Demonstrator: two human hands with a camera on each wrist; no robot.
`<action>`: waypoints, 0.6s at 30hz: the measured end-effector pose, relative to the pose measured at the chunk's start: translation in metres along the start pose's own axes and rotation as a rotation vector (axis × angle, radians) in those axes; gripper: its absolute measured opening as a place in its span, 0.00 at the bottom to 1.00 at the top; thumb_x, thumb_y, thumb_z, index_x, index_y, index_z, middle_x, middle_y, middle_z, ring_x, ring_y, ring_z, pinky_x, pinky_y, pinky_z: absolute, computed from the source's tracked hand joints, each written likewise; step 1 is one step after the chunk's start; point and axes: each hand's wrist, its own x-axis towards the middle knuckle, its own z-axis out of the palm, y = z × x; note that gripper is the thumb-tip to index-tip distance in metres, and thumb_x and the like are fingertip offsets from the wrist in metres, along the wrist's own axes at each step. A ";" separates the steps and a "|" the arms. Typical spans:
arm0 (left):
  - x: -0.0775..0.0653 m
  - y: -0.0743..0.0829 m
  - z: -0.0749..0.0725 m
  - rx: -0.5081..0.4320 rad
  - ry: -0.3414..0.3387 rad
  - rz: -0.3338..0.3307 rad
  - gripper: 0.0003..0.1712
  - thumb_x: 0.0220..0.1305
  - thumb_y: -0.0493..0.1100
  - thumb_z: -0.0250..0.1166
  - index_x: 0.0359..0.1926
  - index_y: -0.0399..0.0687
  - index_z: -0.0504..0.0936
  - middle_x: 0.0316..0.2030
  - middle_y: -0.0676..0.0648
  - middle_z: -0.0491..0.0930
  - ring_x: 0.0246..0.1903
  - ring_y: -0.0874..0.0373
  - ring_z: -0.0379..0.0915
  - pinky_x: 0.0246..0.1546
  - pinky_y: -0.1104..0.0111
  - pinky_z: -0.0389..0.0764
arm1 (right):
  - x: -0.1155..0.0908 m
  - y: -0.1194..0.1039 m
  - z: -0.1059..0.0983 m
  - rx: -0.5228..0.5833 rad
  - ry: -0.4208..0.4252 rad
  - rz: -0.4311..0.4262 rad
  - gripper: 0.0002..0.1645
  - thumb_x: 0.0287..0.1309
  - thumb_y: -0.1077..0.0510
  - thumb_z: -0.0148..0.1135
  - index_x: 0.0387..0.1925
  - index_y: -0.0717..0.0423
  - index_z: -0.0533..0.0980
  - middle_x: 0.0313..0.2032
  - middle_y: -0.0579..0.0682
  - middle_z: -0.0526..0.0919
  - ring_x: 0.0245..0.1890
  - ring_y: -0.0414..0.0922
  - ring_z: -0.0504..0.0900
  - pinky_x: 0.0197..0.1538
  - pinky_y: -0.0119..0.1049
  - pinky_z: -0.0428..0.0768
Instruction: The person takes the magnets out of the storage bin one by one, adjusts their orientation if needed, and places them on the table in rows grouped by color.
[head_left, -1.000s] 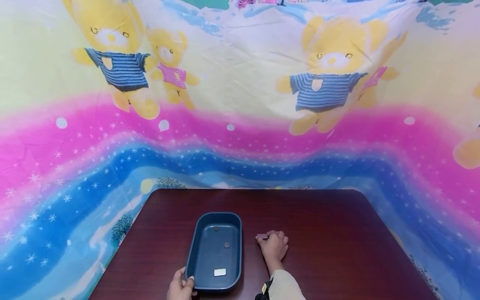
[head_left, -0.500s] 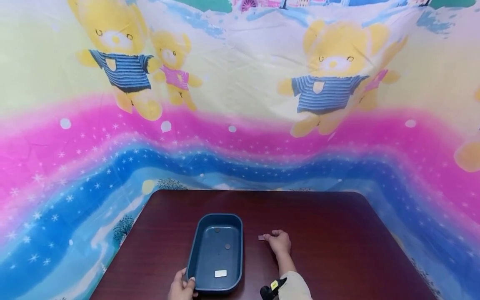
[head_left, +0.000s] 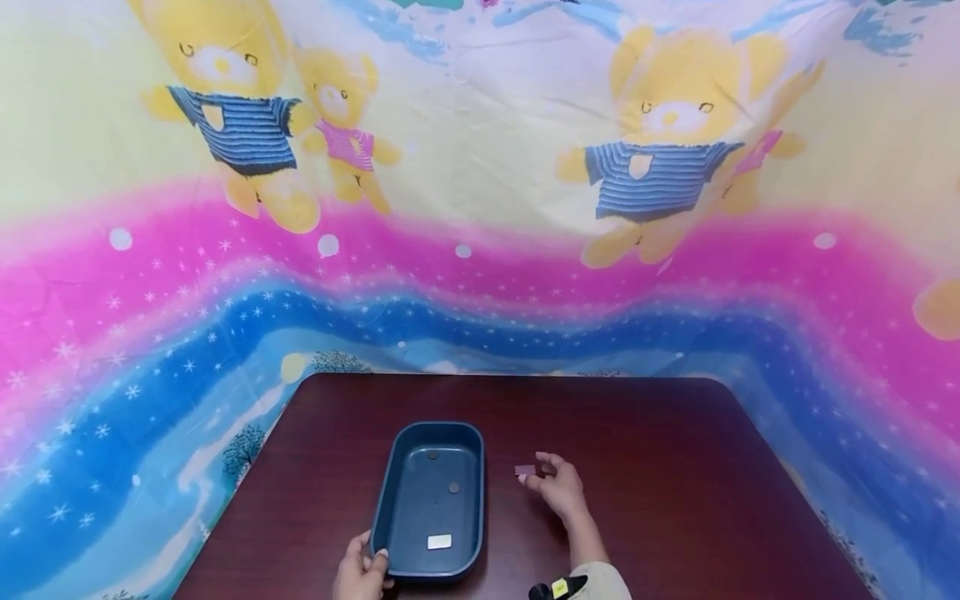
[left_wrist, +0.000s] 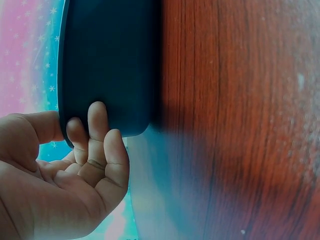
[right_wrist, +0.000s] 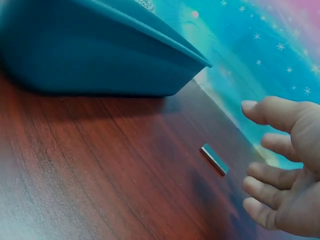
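Note:
A deep blue-green tray (head_left: 387,500) with rounded corners stands on the table. My left hand (head_left: 362,570) grips its near left corner, thumb on the rim and fingers against the outer wall, as the left wrist view also shows. Right of the tray lies a small, thin rectangular block (head_left: 524,470), shiny in the right wrist view (right_wrist: 214,159). Just beside this block, my right hand (head_left: 558,487) hovers with thumb and fingers spread and nothing between them. In the right wrist view the hand (right_wrist: 285,170) is apart from the block.
Inside the tray are a silvery rectangular block (head_left: 439,542) near the front and two small round discs, one mid-tray (head_left: 453,487) and one (head_left: 432,455) at the back. Behind the brown table (head_left: 645,433) hangs a cloth printed with bears (head_left: 660,167).
My right hand's fingers have come away from the thin block and spread; the hand has drawn slightly right. The block now lies uncovered on the table. My left hand keeps its grip on the tray.

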 end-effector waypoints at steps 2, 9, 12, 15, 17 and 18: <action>0.000 0.001 -0.001 -0.002 -0.003 0.000 0.25 0.58 0.32 0.54 0.55 0.23 0.62 0.15 0.48 0.70 0.15 0.50 0.75 0.15 0.65 0.72 | -0.002 -0.001 -0.001 0.022 -0.042 -0.017 0.37 0.44 0.55 0.73 0.56 0.63 0.72 0.50 0.66 0.74 0.49 0.61 0.73 0.46 0.50 0.75; 0.001 -0.001 0.000 -0.001 -0.003 -0.008 0.25 0.59 0.32 0.55 0.56 0.23 0.62 0.14 0.48 0.70 0.15 0.50 0.75 0.15 0.65 0.72 | -0.004 -0.005 -0.005 0.064 -0.197 -0.070 0.39 0.46 0.51 0.72 0.60 0.55 0.69 0.55 0.64 0.71 0.52 0.60 0.71 0.47 0.50 0.75; 0.001 -0.003 0.000 -0.016 -0.014 -0.009 0.25 0.59 0.31 0.54 0.56 0.22 0.61 0.14 0.48 0.70 0.15 0.51 0.75 0.15 0.65 0.72 | -0.004 -0.010 -0.007 0.102 -0.260 -0.108 0.40 0.46 0.51 0.72 0.61 0.56 0.69 0.55 0.64 0.70 0.52 0.62 0.71 0.46 0.49 0.75; 0.002 -0.004 0.001 -0.027 -0.025 -0.005 0.25 0.59 0.31 0.53 0.56 0.21 0.60 0.14 0.48 0.71 0.15 0.51 0.74 0.14 0.66 0.72 | -0.004 -0.017 -0.008 0.133 -0.313 -0.147 0.40 0.47 0.53 0.71 0.62 0.56 0.68 0.55 0.64 0.70 0.53 0.63 0.71 0.45 0.47 0.77; 0.002 -0.003 0.000 -0.039 -0.026 -0.009 0.25 0.58 0.31 0.53 0.56 0.21 0.60 0.14 0.47 0.71 0.15 0.50 0.74 0.14 0.66 0.72 | -0.004 -0.021 -0.007 0.135 -0.338 -0.183 0.39 0.48 0.54 0.71 0.62 0.57 0.67 0.55 0.64 0.70 0.53 0.64 0.71 0.44 0.47 0.77; 0.003 -0.003 0.000 -0.041 -0.026 -0.008 0.25 0.58 0.31 0.53 0.56 0.21 0.60 0.14 0.47 0.71 0.15 0.50 0.74 0.14 0.66 0.72 | -0.004 -0.024 -0.006 0.130 -0.345 -0.189 0.39 0.48 0.54 0.71 0.62 0.56 0.68 0.55 0.63 0.70 0.53 0.64 0.70 0.45 0.47 0.77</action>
